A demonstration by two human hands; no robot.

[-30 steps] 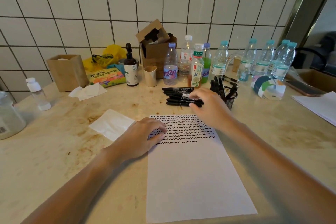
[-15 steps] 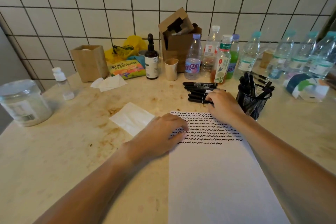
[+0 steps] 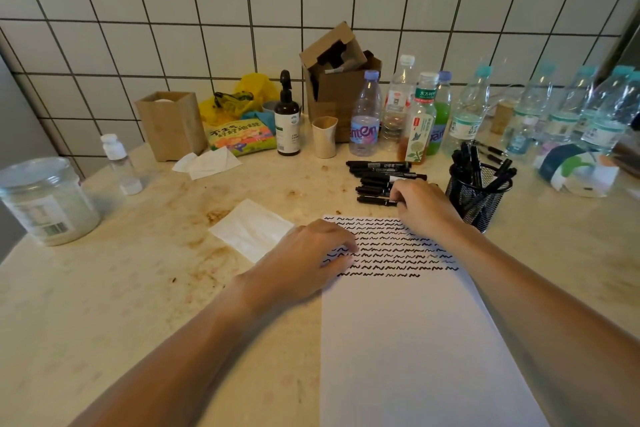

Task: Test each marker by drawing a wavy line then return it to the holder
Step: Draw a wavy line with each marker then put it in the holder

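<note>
Just above the middle of the frame, a row of black markers (image 3: 379, 178) lies flat on the stained counter, caps pointing left, stacked one behind another toward the bottles. To their right stands the mesh pen holder (image 3: 479, 196), already bristling with markers standing on end. The sheet of paper (image 3: 415, 340) runs from the centre down to the lower right, its top part covered in rows of wavy black lines.

These markers look light, stiff and smooth — slim plastic barrels that would roll on the counter if nudged sideways. I'd judge the barrel's middle the place to take one, pinched between thumb and fingertips, well clear of the cap so that it can be pulled off afterwards.

The right hand (image 3: 420, 206) sits at the near right end of the row, fingers curled down over the closest markers; the fingertips (image 3: 398, 198) seem to be closing on the nearest one, though whether it is truly gripped or merely touched I cannot tell from here. The left hand (image 3: 310, 256) lies palm down at the paper's left edge, fingers loosely bent, their tips resting on the squiggles — pinning the sheet, it appears, and holding nothing.

A folded tissue (image 3: 251, 229) lies just left of the paper.
</note>
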